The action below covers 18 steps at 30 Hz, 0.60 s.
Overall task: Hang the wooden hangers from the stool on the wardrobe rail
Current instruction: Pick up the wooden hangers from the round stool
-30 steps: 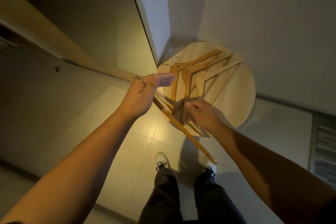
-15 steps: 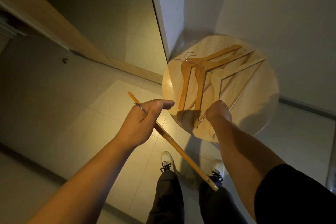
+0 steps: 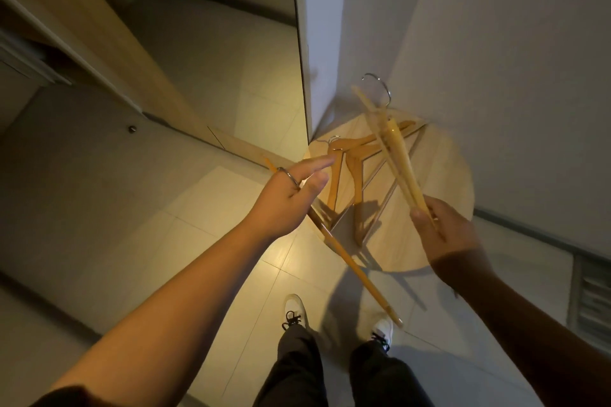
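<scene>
A round wooden stool (image 3: pixel 443 175) stands in the wall corner with two wooden hangers (image 3: pixel 350 172) lying flat on its top. My right hand (image 3: pixel 443 228) grips one end of a third wooden hanger (image 3: pixel 396 149), lifted off the stool and seen edge-on, its metal hook pointing up and away. My left hand (image 3: pixel 291 198) holds another wooden hanger (image 3: pixel 360 277) by its metal hook, which loops over my fingers; its bar slants down past the stool's near edge toward my feet. The wardrobe rail is out of view.
An open wardrobe with a wooden edge (image 3: pixel 109 53) runs along the left. A white wall corner (image 3: pixel 317 43) stands just behind the stool. Pale floor tiles (image 3: pixel 205 241) lie below, with my shoes (image 3: pixel 294 311) near the bottom. A vent grille (image 3: pixel 591 294) sits low on the right.
My right hand has taken one hanger off the stool and raised it up and to the right. My left hand keeps its hanger and has shifted slightly upward.
</scene>
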{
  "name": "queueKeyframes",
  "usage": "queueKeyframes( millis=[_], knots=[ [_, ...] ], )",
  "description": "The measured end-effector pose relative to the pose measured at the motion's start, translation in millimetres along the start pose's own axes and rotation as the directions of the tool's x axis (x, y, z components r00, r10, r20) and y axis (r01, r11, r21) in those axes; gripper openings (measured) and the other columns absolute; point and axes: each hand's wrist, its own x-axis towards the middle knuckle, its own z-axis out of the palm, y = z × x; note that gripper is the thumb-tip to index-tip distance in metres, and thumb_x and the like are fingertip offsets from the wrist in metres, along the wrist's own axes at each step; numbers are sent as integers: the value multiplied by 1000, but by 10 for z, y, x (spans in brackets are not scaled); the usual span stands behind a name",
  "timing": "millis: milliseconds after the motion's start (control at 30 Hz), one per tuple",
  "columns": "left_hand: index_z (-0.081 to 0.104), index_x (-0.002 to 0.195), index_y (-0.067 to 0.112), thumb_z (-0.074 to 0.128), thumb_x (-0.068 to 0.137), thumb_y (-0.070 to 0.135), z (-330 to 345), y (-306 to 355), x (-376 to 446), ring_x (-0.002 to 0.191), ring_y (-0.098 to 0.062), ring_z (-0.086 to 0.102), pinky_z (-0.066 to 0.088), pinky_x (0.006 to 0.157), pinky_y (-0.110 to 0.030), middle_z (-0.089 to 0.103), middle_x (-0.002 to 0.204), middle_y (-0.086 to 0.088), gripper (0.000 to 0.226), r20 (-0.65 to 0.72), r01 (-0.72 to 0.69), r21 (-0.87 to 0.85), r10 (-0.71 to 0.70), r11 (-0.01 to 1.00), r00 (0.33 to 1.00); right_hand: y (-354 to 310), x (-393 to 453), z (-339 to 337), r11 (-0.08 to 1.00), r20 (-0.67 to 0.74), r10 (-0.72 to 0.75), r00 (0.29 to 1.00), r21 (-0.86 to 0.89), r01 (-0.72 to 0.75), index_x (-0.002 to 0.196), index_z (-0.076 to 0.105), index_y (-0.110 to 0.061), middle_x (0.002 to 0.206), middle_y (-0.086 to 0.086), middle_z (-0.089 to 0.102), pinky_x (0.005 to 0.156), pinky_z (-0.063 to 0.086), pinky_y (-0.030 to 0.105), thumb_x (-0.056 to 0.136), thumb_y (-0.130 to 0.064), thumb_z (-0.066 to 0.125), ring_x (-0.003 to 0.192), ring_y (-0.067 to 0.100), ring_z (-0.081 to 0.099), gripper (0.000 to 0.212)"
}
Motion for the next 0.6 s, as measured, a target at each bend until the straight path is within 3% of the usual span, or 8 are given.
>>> queueKeyframes(
  millis=[67, 167, 333, 467, 600],
  knots=[
    [51, 135, 24, 39, 88, 54, 6, 116, 52, 130, 1, 46, 38, 104, -14, 54, 139, 8, 57, -10, -29, -31, 28, 999, 1000, -111, -135, -50, 999, 112, -51, 992, 4, 51, 95, 58, -19, 77, 9, 60, 57, 48, 16, 99, -24, 45, 65, 14, 55, 14],
    [46, 138, 29, 40, 87, 57, -13, 224, 111, 133, -3, 42, 37, 103, -18, 51, 142, 9, 59, -31, -33, -12, 33, 999, 999, -129, -166, -27, 999, 221, -55, 974, 14, 53, 91, 60, -17, 76, 10, 61, 64, 53, 31, 99, -28, 43, 69, 18, 59, 22],
    [42, 137, 39, 44, 89, 52, -61, 273, 128, 135, -7, 39, 39, 98, -21, 46, 145, 11, 50, -84, 25, -25, -27, 999, 996, -68, -111, 51, 982, 304, -143, 942, -78, 174, 88, 56, -27, 77, -4, 56, 62, 50, 19, 99, -32, 41, 72, 6, 58, 20],
    [44, 137, 33, 41, 93, 46, -79, 308, 123, 130, 0, 42, 39, 93, -6, 48, 143, 12, 46, -114, 5, -19, -7, 1000, 993, -2, -105, 189, 975, 380, -125, 917, -122, 184, 97, 57, -29, 81, -8, 56, 67, 53, 24, 99, -42, 34, 74, 6, 59, 27],
    [47, 136, 27, 37, 98, 35, -51, 253, 131, 118, 11, 45, 36, 86, 6, 53, 137, 13, 40, -145, 26, -16, -28, 1000, 989, -16, -91, 344, 978, 338, -141, 931, -100, 184, 99, 55, -30, 82, -11, 53, 66, 46, 16, 101, -36, 34, 74, 4, 56, 22]
  ],
)
